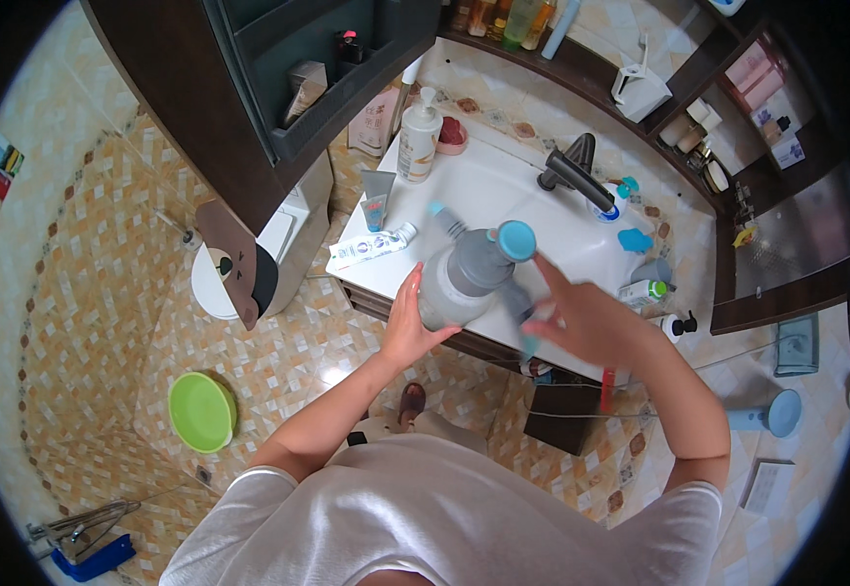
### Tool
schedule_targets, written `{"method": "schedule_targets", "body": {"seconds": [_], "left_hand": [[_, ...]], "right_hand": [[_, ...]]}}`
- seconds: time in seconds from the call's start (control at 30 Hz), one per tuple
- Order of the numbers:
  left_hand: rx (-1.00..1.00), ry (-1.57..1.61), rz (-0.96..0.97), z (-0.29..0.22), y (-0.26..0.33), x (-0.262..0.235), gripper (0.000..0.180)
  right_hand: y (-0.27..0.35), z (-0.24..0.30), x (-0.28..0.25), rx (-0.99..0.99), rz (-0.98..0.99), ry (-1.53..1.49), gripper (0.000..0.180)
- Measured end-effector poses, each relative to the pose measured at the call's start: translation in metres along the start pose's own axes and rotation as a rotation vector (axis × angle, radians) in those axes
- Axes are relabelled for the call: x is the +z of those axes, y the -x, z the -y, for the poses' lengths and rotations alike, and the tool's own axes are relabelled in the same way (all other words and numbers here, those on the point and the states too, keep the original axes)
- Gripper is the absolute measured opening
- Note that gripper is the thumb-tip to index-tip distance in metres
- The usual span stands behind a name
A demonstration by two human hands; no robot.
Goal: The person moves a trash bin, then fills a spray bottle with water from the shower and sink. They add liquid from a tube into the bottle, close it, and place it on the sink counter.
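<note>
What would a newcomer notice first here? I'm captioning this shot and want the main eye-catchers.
The grey spray bottle with its round blue cap, held over the front edge of the white sink, draws the eye first: the left hand cups its side while the right hand, blurred, is at its top. Next comes the bright green basin on the tiled floor, lower left.

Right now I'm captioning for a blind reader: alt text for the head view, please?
Seen from above, the left hand steadies a grey spray bottle at a white sink while the right hand is blurred beside it. A toothpaste tube lies on the counter.
</note>
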State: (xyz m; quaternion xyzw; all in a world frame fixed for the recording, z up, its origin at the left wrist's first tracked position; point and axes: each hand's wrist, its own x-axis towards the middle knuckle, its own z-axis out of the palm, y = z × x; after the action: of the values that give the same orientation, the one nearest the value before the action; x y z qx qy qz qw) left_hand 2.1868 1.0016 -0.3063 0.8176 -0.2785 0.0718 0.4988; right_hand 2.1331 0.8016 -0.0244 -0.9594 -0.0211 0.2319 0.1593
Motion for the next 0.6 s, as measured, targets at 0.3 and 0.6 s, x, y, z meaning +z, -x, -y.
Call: {"method": "schedule_targets", "body": {"seconds": [0.3,0.6], "left_hand": [[0.013,0.027,-0.015,0.000,0.001,0.003,0.119],[-0.005,0.035,-0.002,0.001,0.004,0.004,0.122]], "right_hand": [[0.029,-0.004,-0.027,-0.026,-0.462,-0.091,0.036],[-0.041,-0.053,0.021,-0.382,-0.552,-0.062,0.049]]}}
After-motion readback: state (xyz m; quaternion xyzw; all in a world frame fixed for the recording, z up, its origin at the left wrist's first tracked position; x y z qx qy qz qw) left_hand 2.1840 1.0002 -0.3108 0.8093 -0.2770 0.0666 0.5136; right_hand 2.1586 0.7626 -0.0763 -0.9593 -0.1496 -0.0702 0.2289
